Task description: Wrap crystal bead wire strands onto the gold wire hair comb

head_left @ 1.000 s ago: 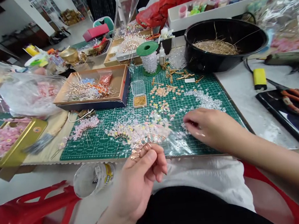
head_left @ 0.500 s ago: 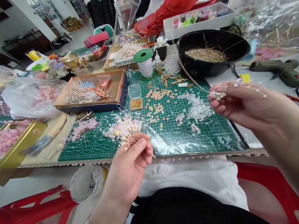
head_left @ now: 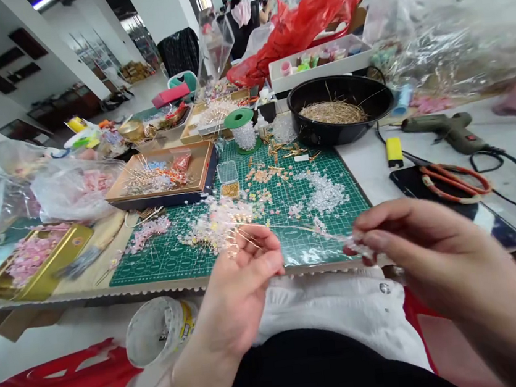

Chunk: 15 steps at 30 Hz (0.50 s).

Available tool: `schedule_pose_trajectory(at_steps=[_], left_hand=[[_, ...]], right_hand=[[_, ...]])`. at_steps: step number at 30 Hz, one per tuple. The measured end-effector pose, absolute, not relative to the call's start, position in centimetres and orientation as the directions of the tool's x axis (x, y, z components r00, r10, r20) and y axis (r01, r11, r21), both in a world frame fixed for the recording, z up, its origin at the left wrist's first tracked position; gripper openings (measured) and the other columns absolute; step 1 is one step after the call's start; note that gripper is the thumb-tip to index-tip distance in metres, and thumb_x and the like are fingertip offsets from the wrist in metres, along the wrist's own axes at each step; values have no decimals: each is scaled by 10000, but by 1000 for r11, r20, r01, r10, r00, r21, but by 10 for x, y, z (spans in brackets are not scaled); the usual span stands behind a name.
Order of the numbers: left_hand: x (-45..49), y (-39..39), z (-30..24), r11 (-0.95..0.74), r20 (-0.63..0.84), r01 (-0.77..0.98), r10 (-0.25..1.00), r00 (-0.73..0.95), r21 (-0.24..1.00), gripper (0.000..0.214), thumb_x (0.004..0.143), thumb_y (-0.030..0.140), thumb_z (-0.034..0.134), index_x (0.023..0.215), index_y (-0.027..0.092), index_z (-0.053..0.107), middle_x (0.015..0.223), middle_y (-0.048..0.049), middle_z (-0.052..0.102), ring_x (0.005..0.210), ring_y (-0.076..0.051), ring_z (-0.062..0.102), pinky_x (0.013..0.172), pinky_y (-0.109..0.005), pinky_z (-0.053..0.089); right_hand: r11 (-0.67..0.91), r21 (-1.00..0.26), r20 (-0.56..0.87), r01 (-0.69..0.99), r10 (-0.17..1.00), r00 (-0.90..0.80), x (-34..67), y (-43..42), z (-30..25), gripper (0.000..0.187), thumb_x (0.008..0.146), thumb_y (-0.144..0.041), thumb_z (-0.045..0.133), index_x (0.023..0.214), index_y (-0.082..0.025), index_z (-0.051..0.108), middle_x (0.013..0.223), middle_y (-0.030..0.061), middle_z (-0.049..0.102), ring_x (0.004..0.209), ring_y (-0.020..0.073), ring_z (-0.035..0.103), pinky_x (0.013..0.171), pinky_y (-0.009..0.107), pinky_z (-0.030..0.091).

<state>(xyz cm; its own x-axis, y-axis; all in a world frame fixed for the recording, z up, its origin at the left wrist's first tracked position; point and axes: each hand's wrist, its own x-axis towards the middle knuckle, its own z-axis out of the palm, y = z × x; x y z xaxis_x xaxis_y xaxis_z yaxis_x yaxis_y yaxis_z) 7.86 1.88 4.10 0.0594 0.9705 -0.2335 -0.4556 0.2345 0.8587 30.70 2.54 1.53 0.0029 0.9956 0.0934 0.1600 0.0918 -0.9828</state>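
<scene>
My left hand (head_left: 244,291) is closed on the gold wire of a beaded hair comb (head_left: 226,222), whose pink, white and clear beads fan out above the fingers. Pinched in my right hand (head_left: 427,249) is a strand of clear beads (head_left: 359,245), partly hidden by the fingertips. A thin pale line (head_left: 306,228) stretches between the two hands. Below them lies a green cutting mat (head_left: 154,264). A heap of clear beads (head_left: 325,192) and loose peach beads (head_left: 262,174) are on the mat, beyond the hands. A pink beaded piece (head_left: 150,230) rests to the left.
A shallow box (head_left: 160,198) of beaded wires, a green spool (head_left: 239,119) and a black basin (head_left: 344,134) stand at the back. On the right are a glue gun (head_left: 446,131) with its cord and an orange loop (head_left: 456,180). A gold tin (head_left: 67,255) sits left.
My right hand has come down and inward, nearer my left hand, carrying the beads. The line now runs across to the comb. The view has tilted up slightly and shifted.
</scene>
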Motion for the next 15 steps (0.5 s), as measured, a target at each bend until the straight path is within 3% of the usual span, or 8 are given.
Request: schedule_pose_trajectory(at_steps=[5, 11, 15], left_hand=[[102, 9, 35, 349, -295, -459, 937, 187, 817, 255, 738, 97, 786, 935, 169, 641, 896, 1, 631, 772, -80, 590, 742, -190, 494], [107, 1, 36, 340, -288, -401, 939, 187, 850, 126, 778, 108, 741, 813, 159, 630, 751, 20, 624, 610, -61, 563, 608, -183, 465], [107, -1, 35, 308, -253, -337, 947, 196, 890, 114, 784, 111, 738, 791, 156, 634, 700, 20, 614, 622, -73, 552, 583, -182, 456]], right_hand=[[7, -995, -1, 97, 997, -79, 295, 6, 5, 210, 840, -447, 720, 943, -267, 684, 859, 20, 697, 727, 132, 650, 619, 196, 562], [-38, -985, -73, 170, 977, -202, 304, -10, 2, 246, 868, -501, 671, 976, -280, 657, 864, 15, 688, 748, 147, 638, 639, 233, 548], [174, -932, 57, 319, 938, -343, 305, -9, 6, 178, 963, -435, 552, 990, -308, 674, 1002, 21, 672, 962, 185, 614, 827, 303, 508]])
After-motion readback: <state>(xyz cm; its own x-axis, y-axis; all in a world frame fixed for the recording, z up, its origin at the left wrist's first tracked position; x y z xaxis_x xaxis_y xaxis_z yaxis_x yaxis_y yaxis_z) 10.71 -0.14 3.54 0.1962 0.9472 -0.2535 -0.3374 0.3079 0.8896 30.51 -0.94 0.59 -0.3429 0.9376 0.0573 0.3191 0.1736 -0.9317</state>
